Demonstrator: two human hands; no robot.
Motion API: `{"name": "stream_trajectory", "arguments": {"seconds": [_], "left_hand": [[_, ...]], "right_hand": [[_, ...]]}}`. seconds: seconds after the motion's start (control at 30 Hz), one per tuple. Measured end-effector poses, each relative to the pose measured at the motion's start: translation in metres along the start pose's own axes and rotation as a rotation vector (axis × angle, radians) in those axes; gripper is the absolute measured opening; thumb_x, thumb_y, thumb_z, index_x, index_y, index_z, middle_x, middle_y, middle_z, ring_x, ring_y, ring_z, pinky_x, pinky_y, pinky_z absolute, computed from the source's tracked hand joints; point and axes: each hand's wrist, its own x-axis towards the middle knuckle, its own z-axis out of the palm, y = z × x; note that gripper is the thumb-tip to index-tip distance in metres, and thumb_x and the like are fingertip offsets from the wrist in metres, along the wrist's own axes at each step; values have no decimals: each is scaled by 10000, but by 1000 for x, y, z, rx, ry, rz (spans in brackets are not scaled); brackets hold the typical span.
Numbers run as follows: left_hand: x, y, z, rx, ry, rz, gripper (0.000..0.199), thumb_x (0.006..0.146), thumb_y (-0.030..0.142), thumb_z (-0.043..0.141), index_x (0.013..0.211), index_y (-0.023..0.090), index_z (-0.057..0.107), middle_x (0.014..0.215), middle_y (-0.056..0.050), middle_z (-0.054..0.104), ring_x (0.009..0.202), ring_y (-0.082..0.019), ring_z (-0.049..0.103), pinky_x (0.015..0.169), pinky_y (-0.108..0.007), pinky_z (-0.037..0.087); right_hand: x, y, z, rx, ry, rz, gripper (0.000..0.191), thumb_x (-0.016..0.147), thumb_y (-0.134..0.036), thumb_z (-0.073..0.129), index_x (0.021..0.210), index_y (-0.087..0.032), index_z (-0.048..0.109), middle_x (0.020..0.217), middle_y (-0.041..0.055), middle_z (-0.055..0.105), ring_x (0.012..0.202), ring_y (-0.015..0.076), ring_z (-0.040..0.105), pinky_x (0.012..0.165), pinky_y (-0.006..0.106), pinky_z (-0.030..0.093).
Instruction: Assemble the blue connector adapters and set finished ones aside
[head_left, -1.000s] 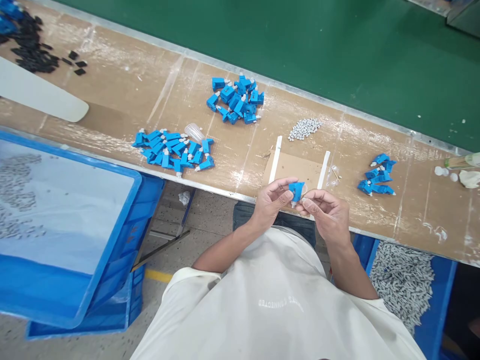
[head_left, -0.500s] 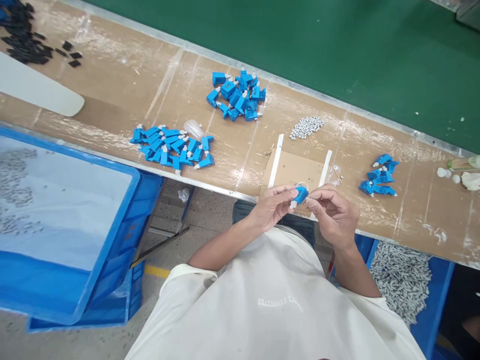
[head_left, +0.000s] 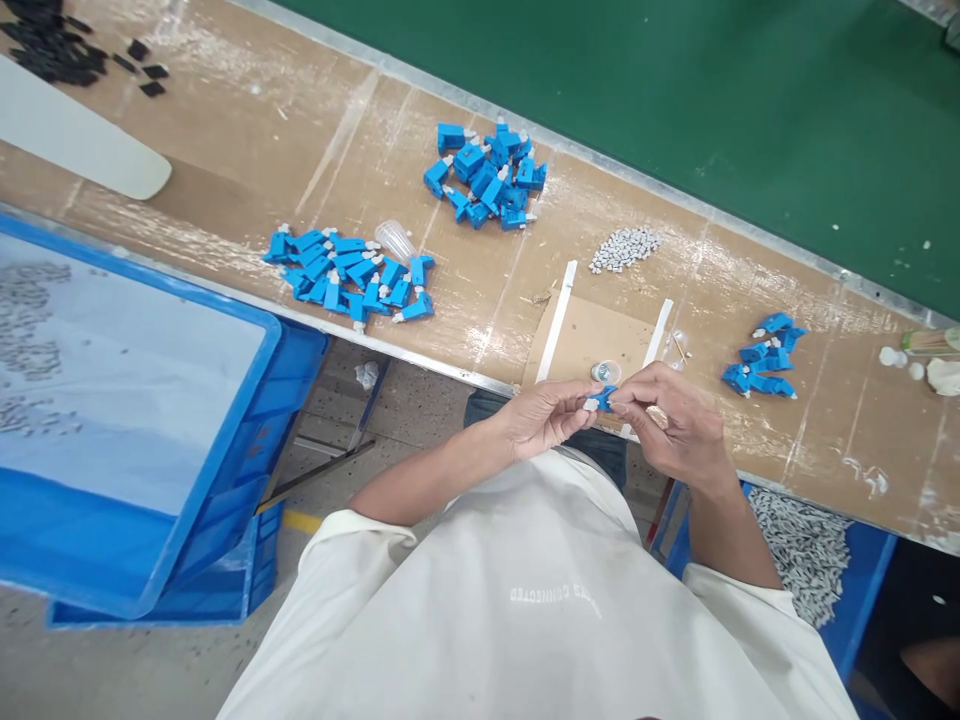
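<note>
Between the fingertips of my left hand is a small blue plastic part with a light grey tip. The fingers of my right hand are pinched at its right end; whether they hold a further small piece is hidden. Just beyond the part stands a small clear cup on a cardboard sheet with white tape strips. Farther back lies a pile of small grey pieces. Similar blue parts lie in heaps at the back, to the left and to the right.
Left of me stands a blue crate with small grey pieces on a pale sheet. Below the table's right side, a blue bin holds many grey pieces. Black pieces lie at the far left. A clear plastic cup lies by the left heap.
The blue part has turned and tilted between my hands, and my right hand has rolled over it. The small clear cup beyond it shows more fully. The whole view has shifted slightly.
</note>
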Motion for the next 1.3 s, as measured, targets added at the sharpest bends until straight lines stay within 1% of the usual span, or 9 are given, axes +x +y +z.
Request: {"name": "stream_trajectory", "arguments": {"seconds": [0.27,0.43,0.57,0.7,0.83,0.93,1.1,1.2,1.3], "left_hand": [[1,0,0,-27,29,-26,145,928,30,630,793,66,665,666,-27,656,499,-37,605,484,-72,510],[2,0,0,-35,37,-18,106,889,20,689,794,61,669,676,-31,663,511,-40,617,500,-76,520],[5,-1,-2,-22,62,-1,120,894,12,675,785,63,678,673,-23,664,516,-38,613,518,-86,533],[6,-3,-3,-27,97,18,131,890,-3,664,773,53,687,682,-32,675,515,-39,612,531,-93,541],[6,-3,-1,-52,120,7,187,922,-19,596,772,46,686,664,-31,664,504,-36,603,525,-84,536],[5,-2,1,-81,154,7,210,945,-16,550,805,49,694,645,-23,650,514,-39,608,517,-75,530],[7,-3,1,-145,144,-6,188,946,-1,552,996,52,726,684,-20,663,577,-54,642,527,-78,540],[7,-5,-2,-113,121,17,149,935,4,579,917,54,719,687,-27,669,578,-54,643,546,-86,545],[6,-7,-6,-26,83,90,85,901,50,672,824,70,704,691,-27,682,554,-52,635,552,-105,547]], "right_hand": [[-2,2,-5,-172,-90,-134,187,965,-116,576,1023,-236,707,890,71,728,772,180,681,641,289,530],[-5,4,-8,-273,-171,-135,228,960,-103,553,1063,-228,714,934,68,728,763,165,677,661,276,537],[-6,4,-9,-377,-212,-187,240,958,-80,523,1054,-217,695,907,63,713,758,164,664,644,272,524],[-5,4,-7,-519,-239,-264,265,948,-39,479,1045,-206,661,851,52,678,705,156,622,574,274,464],[-6,1,-4,-615,-264,-325,313,909,22,438,1013,-196,637,784,39,616,663,163,559,557,291,430],[-9,-1,0,-651,-267,-297,302,900,21,452,1011,-193,635,794,47,603,697,179,555,574,304,427],[-13,1,3,-716,-271,-280,310,912,18,438,1014,-184,650,783,54,613,737,189,570,574,312,425],[-11,1,1,-733,-254,-305,313,929,7,446,1012,-186,678,770,56,642,713,180,585,561,311,432],[-10,-2,-4,-563,-133,-245,239,949,-56,523,1007,-204,701,797,58,691,729,175,638,553,294,464]]}}
